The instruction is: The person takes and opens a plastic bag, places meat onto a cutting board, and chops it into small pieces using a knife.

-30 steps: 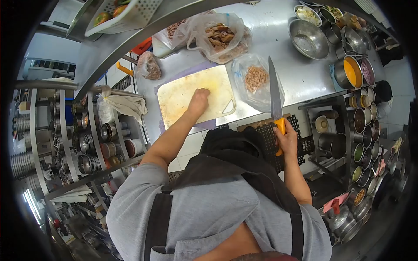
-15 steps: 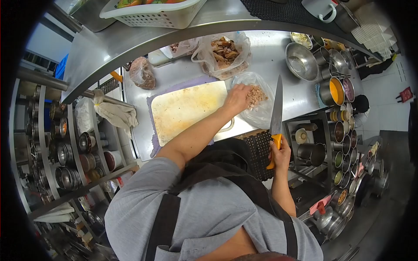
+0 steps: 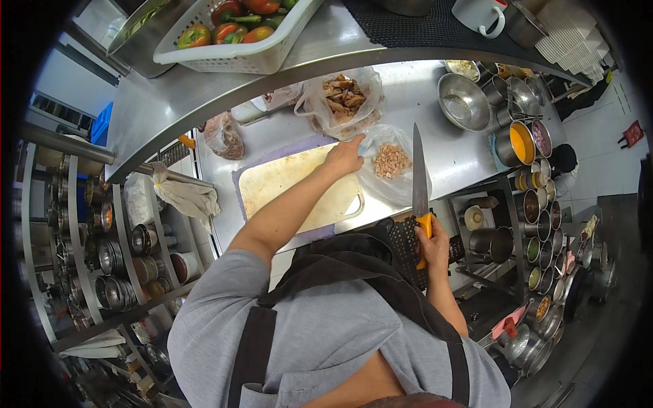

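My left hand (image 3: 342, 159) is over the right part of a white cutting board (image 3: 286, 182), with its index finger stretched out at the edge of a clear plastic bag. Nothing shows in that hand. Diced meat (image 3: 390, 160) lies in a small heap on the clear plastic bag (image 3: 391, 190). My right hand (image 3: 434, 246) grips the orange handle of a large kitchen knife (image 3: 420, 173), whose blade points away from me beside the bag. A purple cloth (image 3: 253, 165) sticks out from under the board. Behind the board, an opened bag holds browned meat pieces (image 3: 343, 95).
A metal shelf edge (image 3: 224, 109) crosses above the table, carrying a white basket (image 3: 238, 58) of tomatoes and a mug (image 3: 479, 17). At the right stand a steel bowl (image 3: 464, 102) and several pots, one with orange liquid (image 3: 523, 141). A wrapped bag of meat (image 3: 223, 136) sits at left.
My left hand has drawn back from the diced meat, moving left onto the board's edge. The diced heap is now uncovered. My right hand still holds the knife, slightly shifted left.
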Tool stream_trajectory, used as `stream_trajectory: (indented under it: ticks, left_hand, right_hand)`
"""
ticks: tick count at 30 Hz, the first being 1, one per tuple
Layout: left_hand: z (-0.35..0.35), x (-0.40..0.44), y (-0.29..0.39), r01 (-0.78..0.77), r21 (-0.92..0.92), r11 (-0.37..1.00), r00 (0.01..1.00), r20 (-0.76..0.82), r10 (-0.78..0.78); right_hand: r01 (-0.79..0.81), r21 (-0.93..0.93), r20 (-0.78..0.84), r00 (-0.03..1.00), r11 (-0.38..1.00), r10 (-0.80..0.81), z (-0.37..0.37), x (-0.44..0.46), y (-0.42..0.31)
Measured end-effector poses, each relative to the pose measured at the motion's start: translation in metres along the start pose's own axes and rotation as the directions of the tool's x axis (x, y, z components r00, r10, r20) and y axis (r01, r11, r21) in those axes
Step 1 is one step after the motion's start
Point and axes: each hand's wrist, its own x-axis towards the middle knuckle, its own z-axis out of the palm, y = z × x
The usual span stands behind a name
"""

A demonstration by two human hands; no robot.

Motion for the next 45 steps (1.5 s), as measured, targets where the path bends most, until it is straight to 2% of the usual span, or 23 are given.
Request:
stream_trajectory:
  ticks: [2,3,5,7,8,10,11,13,14,15,16,17,20,24,25,26,33,36,40,42,45]
  left_hand:
    - [-0.018,-0.001,0.008,-0.170,0.016,0.985,0.973,-0.153,0.170]
    - [-0.030,0.003,0.012,-0.167,0.020,0.986,0.974,-0.152,0.169]
    - [-0.056,0.030,0.014,-0.133,-0.007,0.991,0.956,-0.265,0.126]
    - [-0.059,0.084,-0.009,-0.144,0.254,0.956,0.899,-0.370,0.234]
    - [-0.062,0.106,-0.018,-0.145,0.255,0.956,0.899,-0.369,0.235]
    - [-0.067,0.142,-0.031,-0.113,0.405,0.907,0.883,-0.379,0.278]
    - [-0.067,0.155,-0.037,-0.117,0.406,0.906,0.885,-0.371,0.280]
    - [-0.070,0.168,-0.036,-0.157,0.491,0.857,0.915,-0.254,0.313]
    - [-0.069,0.174,-0.034,-0.160,0.493,0.855,0.918,-0.244,0.312]
    - [-0.082,0.169,-0.015,-0.040,0.473,0.880,0.985,-0.130,0.114]
    - [-0.088,0.167,-0.004,0.086,0.470,0.878,0.996,-0.013,-0.091]
    - [-0.090,0.171,-0.003,0.117,0.475,0.872,0.991,0.005,-0.136]
    - [-0.091,0.179,-0.017,0.072,0.494,0.866,0.996,-0.087,-0.034]
    - [-0.106,0.186,-0.034,0.033,0.467,0.884,0.975,-0.208,0.074]
    - [-0.110,0.187,-0.036,0.028,0.460,0.888,0.969,-0.231,0.090]
    - [-0.114,0.188,-0.038,0.030,0.456,0.890,0.965,-0.245,0.093]
    - [-0.104,0.197,-0.049,0.048,0.463,0.885,0.963,-0.257,0.083]
    - [-0.095,0.204,-0.047,0.071,0.480,0.874,0.970,-0.239,0.052]
    - [-0.088,0.205,-0.048,0.097,0.493,0.865,0.970,-0.240,0.029]
    - [-0.086,0.206,-0.047,0.084,0.492,0.867,0.966,-0.255,0.051]
    - [-0.087,0.201,-0.049,0.033,0.488,0.872,0.940,-0.311,0.138]
  right_hand:
    - [-0.010,0.066,-0.001,1.000,0.998,0.010,0.002,0.001,-0.005]
    - [-0.016,0.055,-0.009,1.000,0.998,0.017,0.002,0.000,-0.005]
    - [-0.020,0.047,-0.015,1.000,0.999,0.021,0.002,0.001,-0.005]
    - [-0.024,0.028,0.017,1.000,0.999,0.023,0.000,0.003,-0.005]
    - [-0.025,0.029,0.016,1.000,0.999,0.024,-0.001,0.005,-0.006]
    - [-0.010,-0.037,0.050,0.999,0.999,0.012,-0.005,0.008,-0.009]
    - [-0.018,-0.034,0.047,0.999,0.999,0.020,-0.007,0.009,-0.010]
    - [-0.025,0.000,0.058,0.998,1.000,0.025,-0.010,0.012,-0.013]
    - [-0.035,0.004,0.058,0.998,0.999,0.035,-0.012,0.013,-0.016]
    - [-0.024,-0.026,0.063,0.998,0.999,0.026,-0.014,0.013,-0.020]
    - [-0.011,-0.056,0.069,0.998,0.998,0.015,-0.016,0.015,-0.021]
    - [-0.017,-0.052,0.070,0.997,0.999,0.020,-0.017,0.017,-0.017]
    - [-0.052,-0.005,0.065,0.997,0.999,0.052,-0.022,0.020,-0.004]
    - [-0.053,-0.032,0.076,0.996,0.998,0.055,-0.031,0.027,0.000]
    - [-0.011,-0.070,0.077,0.997,0.997,0.017,-0.034,0.030,0.001]
    - [0.031,-0.108,0.079,0.997,0.994,-0.022,-0.035,0.033,0.000]
    - [0.010,-0.108,0.077,0.997,0.994,-0.002,-0.041,0.042,-0.017]
    - [0.065,-0.138,0.068,0.996,0.988,-0.056,-0.041,0.040,-0.021]
    - [-0.043,-0.155,0.092,0.994,0.987,0.058,-0.042,0.027,-0.018]
    - [0.139,-0.172,0.020,0.990,0.975,-0.138,-0.039,0.024,0.000]
    - [0.024,-0.193,0.031,0.999,0.981,-0.019,-0.042,0.014,-0.011]
